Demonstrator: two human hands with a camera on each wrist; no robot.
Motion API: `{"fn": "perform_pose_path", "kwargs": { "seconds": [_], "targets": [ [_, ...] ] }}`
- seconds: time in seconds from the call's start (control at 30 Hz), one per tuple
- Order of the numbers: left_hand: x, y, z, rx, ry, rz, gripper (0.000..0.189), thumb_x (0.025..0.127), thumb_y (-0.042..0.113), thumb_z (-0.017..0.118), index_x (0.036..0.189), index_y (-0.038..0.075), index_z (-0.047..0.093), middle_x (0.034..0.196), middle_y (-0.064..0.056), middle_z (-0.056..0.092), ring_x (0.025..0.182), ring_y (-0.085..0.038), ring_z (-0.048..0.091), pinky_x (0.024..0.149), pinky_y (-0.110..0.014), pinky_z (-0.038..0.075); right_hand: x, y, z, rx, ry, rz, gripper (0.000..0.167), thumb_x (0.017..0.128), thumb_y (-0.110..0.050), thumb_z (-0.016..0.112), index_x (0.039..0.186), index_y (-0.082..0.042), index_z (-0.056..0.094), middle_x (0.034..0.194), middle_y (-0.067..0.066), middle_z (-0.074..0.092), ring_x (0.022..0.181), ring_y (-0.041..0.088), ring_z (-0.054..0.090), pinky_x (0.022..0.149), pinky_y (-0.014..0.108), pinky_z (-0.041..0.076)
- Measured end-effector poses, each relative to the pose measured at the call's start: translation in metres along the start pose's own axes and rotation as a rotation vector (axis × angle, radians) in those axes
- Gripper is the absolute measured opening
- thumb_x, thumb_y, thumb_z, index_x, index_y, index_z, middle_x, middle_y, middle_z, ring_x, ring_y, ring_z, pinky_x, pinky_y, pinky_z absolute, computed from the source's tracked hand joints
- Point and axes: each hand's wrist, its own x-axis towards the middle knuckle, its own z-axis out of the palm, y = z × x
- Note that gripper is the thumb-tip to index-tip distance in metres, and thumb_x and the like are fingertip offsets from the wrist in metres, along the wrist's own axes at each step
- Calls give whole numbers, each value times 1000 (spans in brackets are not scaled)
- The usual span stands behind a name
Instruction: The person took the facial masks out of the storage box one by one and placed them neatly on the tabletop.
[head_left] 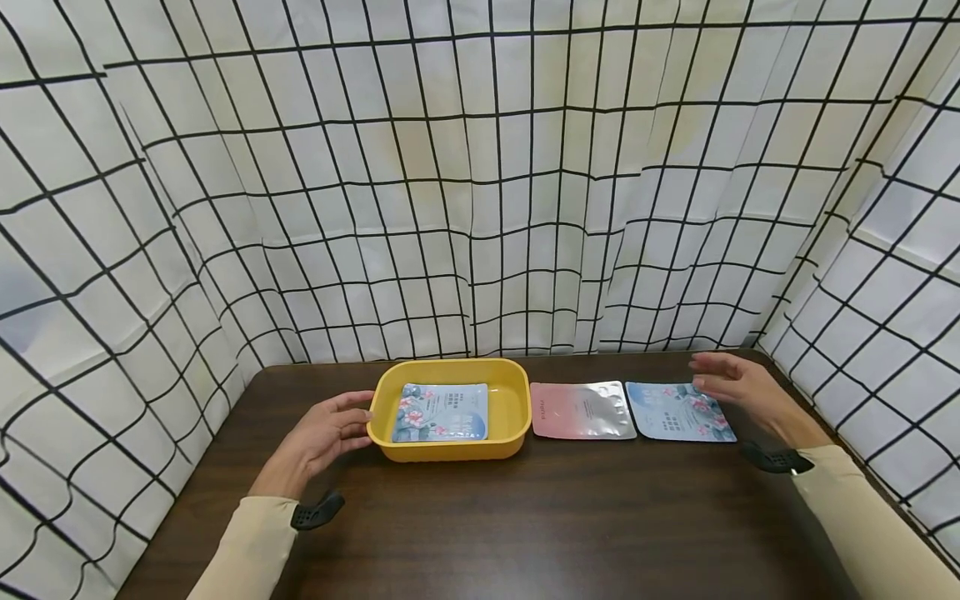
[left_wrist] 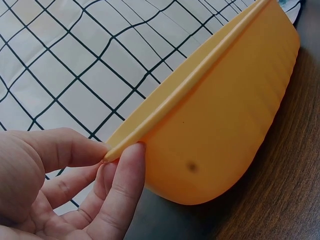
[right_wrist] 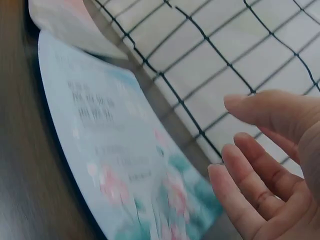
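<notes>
A yellow plastic basket (head_left: 450, 451) stands at the back of the dark table, with a blue floral face mask packet (head_left: 441, 412) lying flat inside. My left hand (head_left: 326, 433) pinches the left end of the basket's rim between thumb and fingers, as the left wrist view shows. Over the right end of another blue floral packet (head_left: 678, 412) hovers my right hand (head_left: 738, 392), apart from it, its fingers loosely bent and holding nothing. Between basket and blue packet lies a pink and silver packet (head_left: 583, 411). In the right wrist view the blue packet (right_wrist: 115, 130) is slightly blurred.
A white curtain (head_left: 495, 208) with a black grid pattern surrounds the table's back and sides. The dark wooden table (head_left: 525, 517) extends in front of the basket and packets. Black bands (head_left: 776, 458) sit on both wrists.
</notes>
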Motion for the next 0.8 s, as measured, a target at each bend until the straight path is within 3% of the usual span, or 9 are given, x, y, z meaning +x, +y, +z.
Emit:
{"fn": "perform_pose_path", "kwargs": {
  "seconds": [0.2,0.47,0.63,0.8],
  "targets": [
    [1,0,0,4,1,-3,59,99,14,66,151,5,42,122,-15,63,92,-21,69,84,-33,61,10,-19,17,4,-32,-60,69,96,-33,71,150,-2,42,149,22,50,112,-5,60,90,14,51],
    [3,0,-1,10,6,-3,58,99,14,66,151,5,43,122,-14,63,93,-21,69,86,-33,61,30,-39,41,56,-92,-98,69,95,-32,72,153,-11,43,151,14,50,131,20,57,94,18,51],
    [3,0,-2,6,0,-3,58,99,15,66,151,5,42,122,-13,64,94,-21,70,86,-33,60,40,-53,57,152,-148,-124,71,94,-27,74,154,-8,40,153,18,47,135,30,54,97,24,53],
    [3,1,0,7,12,-11,58,99,15,66,151,6,43,121,-13,64,93,-21,70,85,-33,61,47,-69,72,185,-193,-163,69,93,-22,75,152,-7,43,151,21,49,134,32,54,97,28,55]
  ]
}}
